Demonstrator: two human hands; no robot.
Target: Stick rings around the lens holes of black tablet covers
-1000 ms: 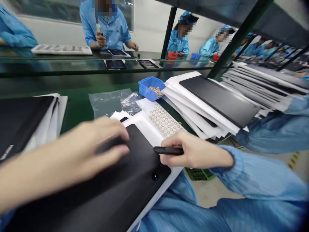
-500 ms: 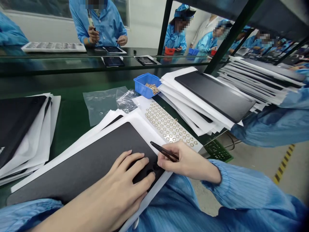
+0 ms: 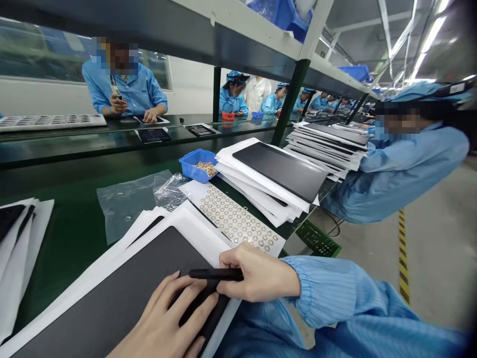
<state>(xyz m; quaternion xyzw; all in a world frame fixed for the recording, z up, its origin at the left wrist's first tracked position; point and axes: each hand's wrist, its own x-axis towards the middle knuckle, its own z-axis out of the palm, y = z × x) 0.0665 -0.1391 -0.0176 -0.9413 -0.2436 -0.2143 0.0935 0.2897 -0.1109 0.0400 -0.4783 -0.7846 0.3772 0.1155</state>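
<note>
A flat dark tablet back cover (image 3: 122, 298) lies on white sheets in front of me, over a stack of more sheets and panels. My left hand (image 3: 175, 313) rests on the cover near its right end, fingers spread and holding nothing. Just above those fingertips, my right hand (image 3: 257, 273) grips black tweezers (image 3: 212, 274), shut around them; their tips point left. Part of the cover's corner is hidden under my hands. Beyond it lies a sheet of small gold rings (image 3: 238, 219), close to my right hand.
A blue bin (image 3: 188, 168) holds small gold parts. Beside it lie a clear plastic bag (image 3: 128, 201) and stacked panels with white sheets (image 3: 257, 199). Another stack (image 3: 22, 258) is at left. A co-worker (image 3: 410, 149) sits at right; another (image 3: 126, 92) works across the bench. A shelf (image 3: 238, 44) hangs overhead.
My view has tilted up and turned right, bringing in the shelf and the co-worker at right. The tweezers have swung nearer level, closer to my left fingers. My left hand stays on the cover.
</note>
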